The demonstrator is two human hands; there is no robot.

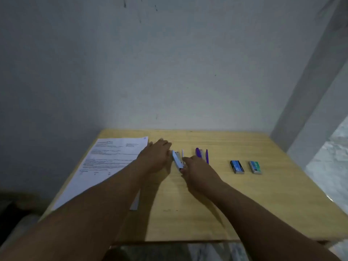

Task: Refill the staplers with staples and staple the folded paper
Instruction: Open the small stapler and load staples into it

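A light blue and white stapler lies on the wooden table near the middle. My left hand grips its far end, and my right hand grips its near end. A thin white strip stands just right of it. A purple stapler lies to the right, untouched. Further right sit a blue staple box and a green staple box. Printed paper sheets lie on the left, partly under my left forearm.
A grey-white wall rises directly behind the table's far edge. A pale pillar stands at the right rear corner. A patterned floor shows beyond the table's right edge.
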